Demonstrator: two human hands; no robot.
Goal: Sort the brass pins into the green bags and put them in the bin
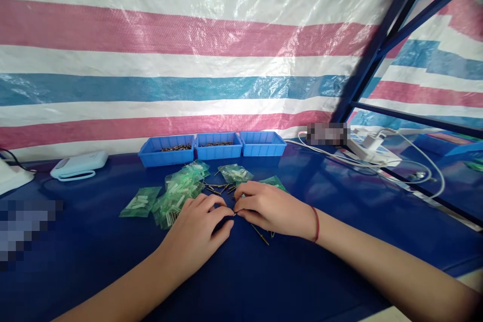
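My left hand (204, 224) and my right hand (273, 207) meet over the blue table. The fingertips of both close around a tiny, thin piece that is mostly hidden between them. A thin metal pin (261, 235) with a thicker brass-coloured end lies beside my right hand. More small metal pins (214, 189) are scattered just beyond my fingers. Left of them lies a pile of green-tinted plastic bags (177, 191) holding small pale pieces, partly behind my left hand. One such bag (140, 202) lies apart at the left, another small bag (234, 173) behind the pins.
Three blue bins stand in a row at the back: the left bin (147, 159) and middle bin (219, 152) hold metal pieces. A light-blue device (81, 163) lies left. White cables and a power strip (381, 153) sit right, by a blue metal frame (372, 68). Striped sheeting hangs behind.
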